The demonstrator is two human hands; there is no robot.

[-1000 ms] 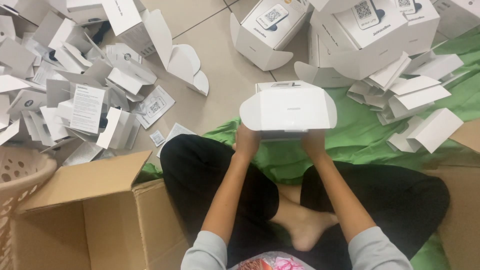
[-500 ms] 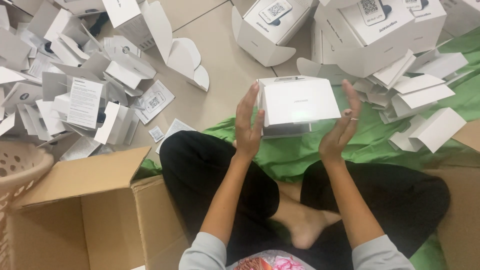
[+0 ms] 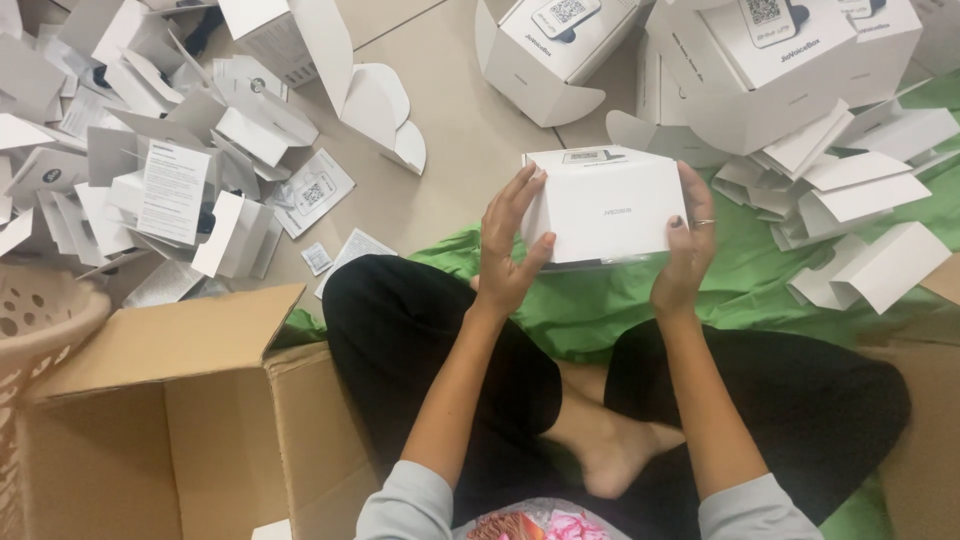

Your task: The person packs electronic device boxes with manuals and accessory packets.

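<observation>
A person sat cross-legged on a crumpled green cloth (image 3: 740,290); both hands held a small white cardboard box (image 3: 610,205) above the lap, its faces smooth and matte. The left hand (image 3: 508,245) pressed flat against the box's left end; the right hand (image 3: 685,250), wearing a ring, clasped the right end. Flattened white card inserts (image 3: 150,190) lay heaped at left; an open brown corrugated carton (image 3: 170,420) stood beside the left knee.
</observation>
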